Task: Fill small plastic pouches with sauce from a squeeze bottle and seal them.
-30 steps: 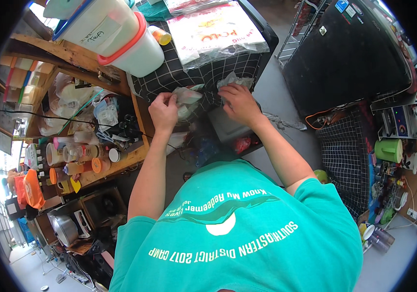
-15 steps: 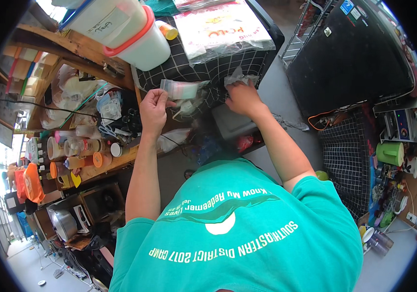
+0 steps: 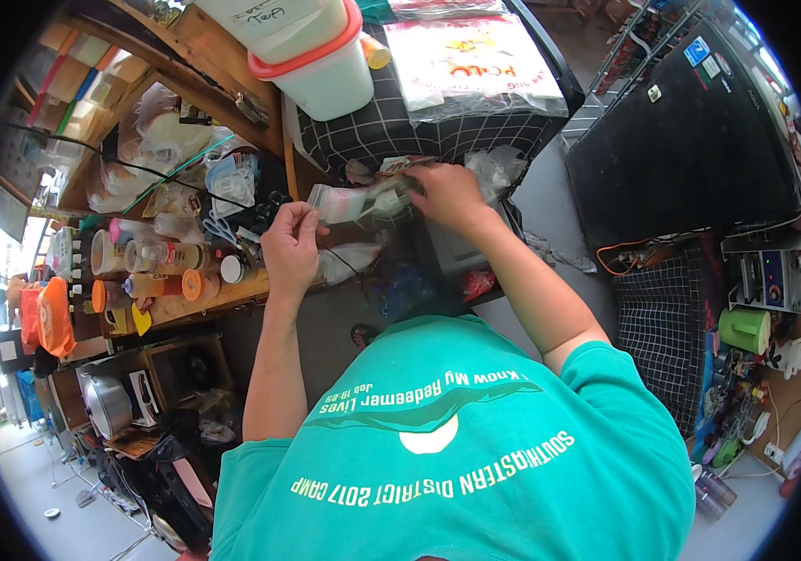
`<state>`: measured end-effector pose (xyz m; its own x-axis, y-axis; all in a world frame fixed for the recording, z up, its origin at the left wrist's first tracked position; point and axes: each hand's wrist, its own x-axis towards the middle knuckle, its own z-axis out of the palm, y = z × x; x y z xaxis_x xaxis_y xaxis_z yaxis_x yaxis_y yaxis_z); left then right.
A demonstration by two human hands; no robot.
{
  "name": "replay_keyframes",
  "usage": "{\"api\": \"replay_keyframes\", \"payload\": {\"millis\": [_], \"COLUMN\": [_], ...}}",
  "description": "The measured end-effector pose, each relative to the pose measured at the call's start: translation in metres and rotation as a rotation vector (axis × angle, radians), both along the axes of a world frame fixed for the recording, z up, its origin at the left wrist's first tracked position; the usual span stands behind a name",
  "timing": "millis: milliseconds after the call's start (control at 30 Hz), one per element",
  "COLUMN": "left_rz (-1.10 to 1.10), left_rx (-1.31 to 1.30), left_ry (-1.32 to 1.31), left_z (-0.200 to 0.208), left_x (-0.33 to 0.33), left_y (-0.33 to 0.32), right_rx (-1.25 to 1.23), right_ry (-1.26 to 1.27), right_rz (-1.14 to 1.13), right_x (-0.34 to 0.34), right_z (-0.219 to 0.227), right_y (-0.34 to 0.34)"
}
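Observation:
My left hand (image 3: 292, 245) pinches the edge of a small clear plastic bag (image 3: 337, 203), which has something white and pale pink in it. Opposite it, my right hand (image 3: 454, 196) has its fingers curled in among several loose plastic bags (image 3: 389, 198) that hang in front of the cloth-covered table. What those fingers grip is too blurred to make out. Just beyond the right hand, a crumpled clear plastic bag (image 3: 496, 170) hangs at the table's edge.
White tubs with a red rim (image 3: 325, 82) and a printed plastic bag (image 3: 470, 65) rest on the black checked cloth (image 3: 358, 126). Jars (image 3: 199, 285) crowd the wooden shelf at left. A grey bin (image 3: 452, 245) stands below; a black refrigerator (image 3: 681, 159) is at right.
My right hand has let go of the crumpled plastic and moved left toward the bag in my left hand. My left hand still pinches its bag, slightly lower in view.

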<state>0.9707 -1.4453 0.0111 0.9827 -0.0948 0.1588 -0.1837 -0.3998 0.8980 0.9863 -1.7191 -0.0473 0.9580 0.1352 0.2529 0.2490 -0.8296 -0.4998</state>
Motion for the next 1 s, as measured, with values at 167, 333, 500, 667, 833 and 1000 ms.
{"api": "replay_keyframes", "payload": {"millis": [167, 333, 500, 667, 833, 1000], "left_rz": [0.036, 0.051, 0.05, 0.063, 0.078, 0.063], "left_rx": [0.003, 0.029, 0.046, -0.02, -0.089, -0.08], "left_ry": [0.019, 0.064, 0.052, 0.024, -0.031, -0.067], "left_z": [-0.012, -0.021, -0.03, -0.03, -0.026, -0.029], "left_x": [-0.015, -0.024, -0.024, -0.014, -0.007, 0.0], "left_y": [0.012, 0.021, 0.024, 0.013, -0.002, -0.014], "right_rx": [-0.098, 0.045, -0.106, 0.014, 0.074, 0.119], "right_ry": [0.134, 0.05, 0.375, 0.224, 0.168, 0.061], "right_rz": [0.042, 0.139, -0.03, -0.117, -0.09, 0.002], "right_x": [0.006, 0.015, 0.007, -0.021, -0.045, -0.055], "right_z": [-0.023, -0.035, -0.008, -0.03, -0.039, -0.051], "right_y": [0.026, 0.012, 0.019, 0.03, 0.026, 0.02]}}
